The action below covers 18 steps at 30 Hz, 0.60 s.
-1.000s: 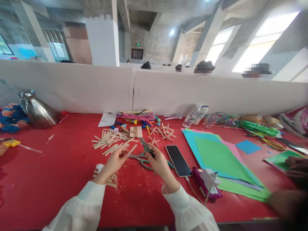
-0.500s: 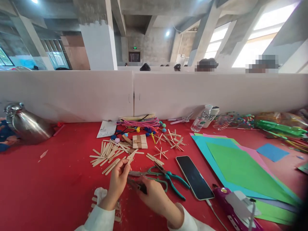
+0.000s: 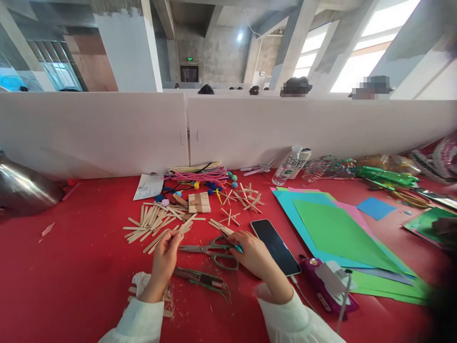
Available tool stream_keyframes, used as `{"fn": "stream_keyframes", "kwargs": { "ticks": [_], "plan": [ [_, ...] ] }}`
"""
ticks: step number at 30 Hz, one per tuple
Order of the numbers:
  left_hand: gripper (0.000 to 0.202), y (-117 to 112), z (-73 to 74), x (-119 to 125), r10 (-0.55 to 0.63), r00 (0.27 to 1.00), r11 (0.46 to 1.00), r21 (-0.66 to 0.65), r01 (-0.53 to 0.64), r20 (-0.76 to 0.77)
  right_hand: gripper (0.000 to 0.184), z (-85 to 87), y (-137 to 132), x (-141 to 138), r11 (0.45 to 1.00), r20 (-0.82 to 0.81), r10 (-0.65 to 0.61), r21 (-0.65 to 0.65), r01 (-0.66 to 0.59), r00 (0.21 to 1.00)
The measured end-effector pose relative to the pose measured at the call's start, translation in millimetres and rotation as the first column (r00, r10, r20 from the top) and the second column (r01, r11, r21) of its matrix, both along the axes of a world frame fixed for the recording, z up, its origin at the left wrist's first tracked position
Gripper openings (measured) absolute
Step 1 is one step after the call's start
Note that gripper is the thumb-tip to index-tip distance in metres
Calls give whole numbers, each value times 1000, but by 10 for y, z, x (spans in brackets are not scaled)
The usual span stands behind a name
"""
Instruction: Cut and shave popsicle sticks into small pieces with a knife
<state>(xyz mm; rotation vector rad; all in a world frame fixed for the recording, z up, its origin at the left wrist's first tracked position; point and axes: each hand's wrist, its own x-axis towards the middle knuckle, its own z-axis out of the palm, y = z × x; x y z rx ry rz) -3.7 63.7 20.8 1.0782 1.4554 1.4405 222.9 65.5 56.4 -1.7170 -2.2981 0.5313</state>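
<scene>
My left hand (image 3: 164, 253) pinches a short wooden craft stick (image 3: 181, 229) by its end, just above the red table (image 3: 78, 257). My right hand (image 3: 253, 251) is curled over the teal handles of a pair of pliers (image 3: 237, 248) beside the grey-green scissors (image 3: 211, 249). A utility knife (image 3: 203, 278) lies flat on the table between my wrists, with neither hand on it. Wood shavings and cut stick pieces (image 3: 167, 300) lie by my left wrist.
A heap of craft sticks (image 3: 153, 221) and pipe cleaners (image 3: 200, 175) lies ahead. A black phone (image 3: 276, 246), a purple glue gun (image 3: 326, 285) and coloured paper sheets (image 3: 332, 228) are to the right. A metal kettle (image 3: 21, 188) stands far left. A white partition (image 3: 250, 128) closes the back.
My right hand has put the utility knife down on the table and moved right onto the teal pliers. My left hand keeps the stick. The view has shifted slightly.
</scene>
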Motion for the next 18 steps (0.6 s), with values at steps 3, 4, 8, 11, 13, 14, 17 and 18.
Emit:
{"fn": "stream_keyframes", "kwargs": {
  "ticks": [3,4,8,11,13,14,17,18],
  "plan": [
    [33,25,122,4,-13,998,999,-35,16,66,27,-15,-21,-24,1000,57,12,-10,-12,998],
    [33,32,171,4,-11,996,999,-44,15,85,28,-23,-31,-30,1000,89,-9,-10,10,996],
    [33,58,377,15,-9,992,998,-58,17,128,29,-61,-78,45,992,203,-121,-8,125,972],
    [31,89,524,43,-35,991,998,-52,42,129,30,-106,-119,140,989,234,-134,-23,143,963],
    [29,108,611,64,-70,990,996,-51,76,121,35,-144,-149,176,990,235,-132,-15,139,963],
    [28,114,645,71,-88,990,994,-50,94,111,38,-163,-164,184,990,232,-134,-5,138,964],
    [24,113,675,61,-129,991,991,-40,131,43,44,-207,-195,176,990,218,-141,23,139,966],
    [24,108,651,46,-138,990,990,-38,139,18,45,-216,-198,161,991,192,-134,42,129,972]
  ]
}}
